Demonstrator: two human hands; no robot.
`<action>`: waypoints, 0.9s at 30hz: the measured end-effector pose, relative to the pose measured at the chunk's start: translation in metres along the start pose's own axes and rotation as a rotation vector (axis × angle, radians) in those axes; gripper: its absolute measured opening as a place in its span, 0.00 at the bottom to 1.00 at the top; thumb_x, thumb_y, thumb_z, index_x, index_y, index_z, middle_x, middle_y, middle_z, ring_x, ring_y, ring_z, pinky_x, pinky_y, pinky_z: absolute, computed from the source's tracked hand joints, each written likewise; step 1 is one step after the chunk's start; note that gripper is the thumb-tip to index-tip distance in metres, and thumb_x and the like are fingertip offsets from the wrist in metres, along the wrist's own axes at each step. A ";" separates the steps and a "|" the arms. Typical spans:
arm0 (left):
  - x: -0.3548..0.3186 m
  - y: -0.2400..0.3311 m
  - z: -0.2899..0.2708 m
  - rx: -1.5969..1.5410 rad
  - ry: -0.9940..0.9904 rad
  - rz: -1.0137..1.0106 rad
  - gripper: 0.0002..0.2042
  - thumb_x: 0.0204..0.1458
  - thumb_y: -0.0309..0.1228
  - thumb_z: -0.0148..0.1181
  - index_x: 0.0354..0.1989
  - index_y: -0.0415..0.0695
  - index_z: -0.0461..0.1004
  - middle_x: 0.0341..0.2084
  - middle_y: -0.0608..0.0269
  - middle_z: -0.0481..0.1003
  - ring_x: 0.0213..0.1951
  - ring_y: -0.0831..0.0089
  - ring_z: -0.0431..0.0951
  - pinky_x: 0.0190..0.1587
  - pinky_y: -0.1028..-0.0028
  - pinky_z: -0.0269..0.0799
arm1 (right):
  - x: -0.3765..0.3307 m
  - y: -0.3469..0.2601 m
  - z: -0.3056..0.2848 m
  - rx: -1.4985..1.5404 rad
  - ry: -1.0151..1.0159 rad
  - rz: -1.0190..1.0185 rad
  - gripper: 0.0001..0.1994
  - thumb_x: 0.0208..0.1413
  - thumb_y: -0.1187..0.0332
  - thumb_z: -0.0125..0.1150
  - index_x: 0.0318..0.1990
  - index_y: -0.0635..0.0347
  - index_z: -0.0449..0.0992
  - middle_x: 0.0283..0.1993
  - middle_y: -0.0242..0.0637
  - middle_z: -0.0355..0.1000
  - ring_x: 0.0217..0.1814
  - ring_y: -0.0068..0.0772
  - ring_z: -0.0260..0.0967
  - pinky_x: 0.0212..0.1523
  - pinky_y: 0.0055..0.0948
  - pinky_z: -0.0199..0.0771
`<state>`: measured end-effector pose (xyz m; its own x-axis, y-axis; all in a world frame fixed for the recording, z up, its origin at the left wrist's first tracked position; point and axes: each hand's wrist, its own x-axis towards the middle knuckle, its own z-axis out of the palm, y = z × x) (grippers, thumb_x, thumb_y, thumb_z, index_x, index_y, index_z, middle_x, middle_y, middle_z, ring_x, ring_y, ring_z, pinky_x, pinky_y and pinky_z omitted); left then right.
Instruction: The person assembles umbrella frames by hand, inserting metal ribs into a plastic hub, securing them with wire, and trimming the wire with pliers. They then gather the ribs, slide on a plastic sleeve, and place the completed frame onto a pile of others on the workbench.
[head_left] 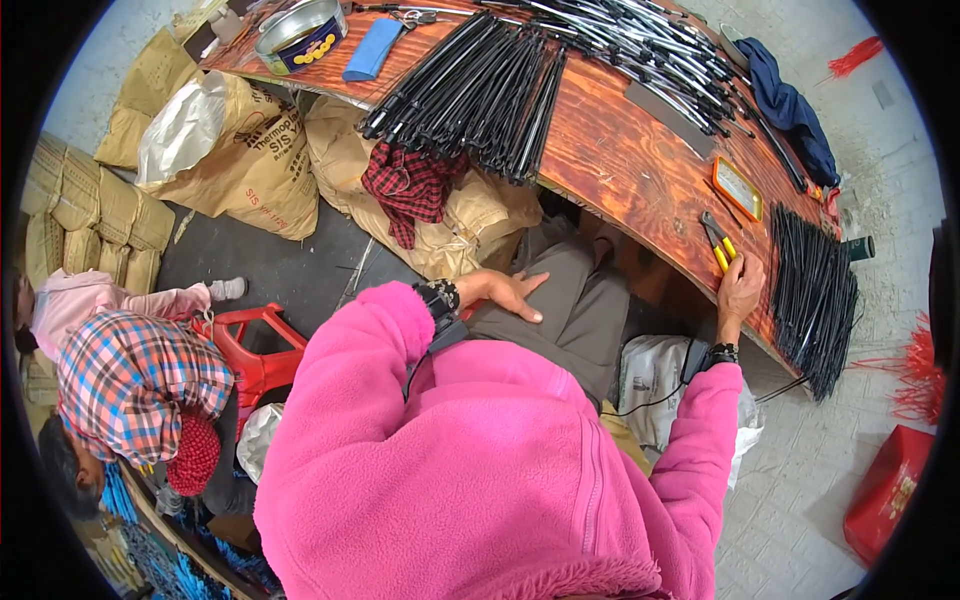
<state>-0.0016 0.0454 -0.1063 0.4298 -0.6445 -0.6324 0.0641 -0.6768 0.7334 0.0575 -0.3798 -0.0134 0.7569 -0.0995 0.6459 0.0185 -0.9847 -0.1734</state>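
One view from above shows us our right hand (740, 285) resting on the bench (610, 150) with its fingers (748, 262) loosely open, touching the yellow-handled pliers (718, 243) just beyond them, while our left hand (510, 293) lies flat and open on our thigh.

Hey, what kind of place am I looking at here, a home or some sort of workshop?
Most likely a small workshop for hand assembly. A long wooden workbench carries bundles of thin black rods, the right hand rests by yellow-handled pliers, and filled paper sacks lie on the floor.
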 end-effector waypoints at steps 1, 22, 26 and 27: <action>0.010 -0.018 0.000 -0.102 0.035 0.101 0.46 0.54 0.57 0.58 0.72 0.41 0.45 0.70 0.43 0.47 0.72 0.55 0.45 0.70 0.58 0.43 | 0.000 -0.001 0.000 0.001 -0.003 0.004 0.09 0.60 0.67 0.51 0.42 0.58 0.75 0.44 0.42 0.72 0.46 0.50 0.68 0.48 0.43 0.67; -0.105 -0.045 -0.089 -1.703 0.786 0.901 0.13 0.61 0.38 0.56 0.46 0.43 0.75 0.35 0.66 0.76 0.38 0.71 0.74 0.42 0.72 0.75 | 0.000 0.001 0.000 -0.025 -0.030 0.009 0.11 0.62 0.66 0.49 0.44 0.59 0.75 0.45 0.42 0.73 0.47 0.48 0.68 0.50 0.41 0.66; -0.099 -0.057 -0.091 -1.685 0.778 0.923 0.11 0.60 0.38 0.58 0.44 0.44 0.75 0.34 0.67 0.76 0.36 0.73 0.73 0.40 0.73 0.74 | 0.001 0.000 0.000 -0.013 -0.016 0.008 0.11 0.62 0.66 0.49 0.44 0.59 0.75 0.44 0.43 0.73 0.47 0.49 0.68 0.49 0.42 0.66; -0.097 -0.057 -0.091 -1.682 0.799 0.909 0.11 0.59 0.37 0.59 0.43 0.44 0.75 0.34 0.68 0.76 0.35 0.74 0.73 0.39 0.74 0.73 | 0.001 0.001 0.000 -0.014 -0.016 0.009 0.11 0.62 0.66 0.49 0.44 0.59 0.75 0.44 0.43 0.73 0.47 0.49 0.68 0.49 0.42 0.66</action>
<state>0.0352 0.1791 -0.0637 0.9871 0.0419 -0.1546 0.0344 0.8872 0.4601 0.0586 -0.3808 -0.0127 0.7677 -0.1059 0.6320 0.0029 -0.9857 -0.1687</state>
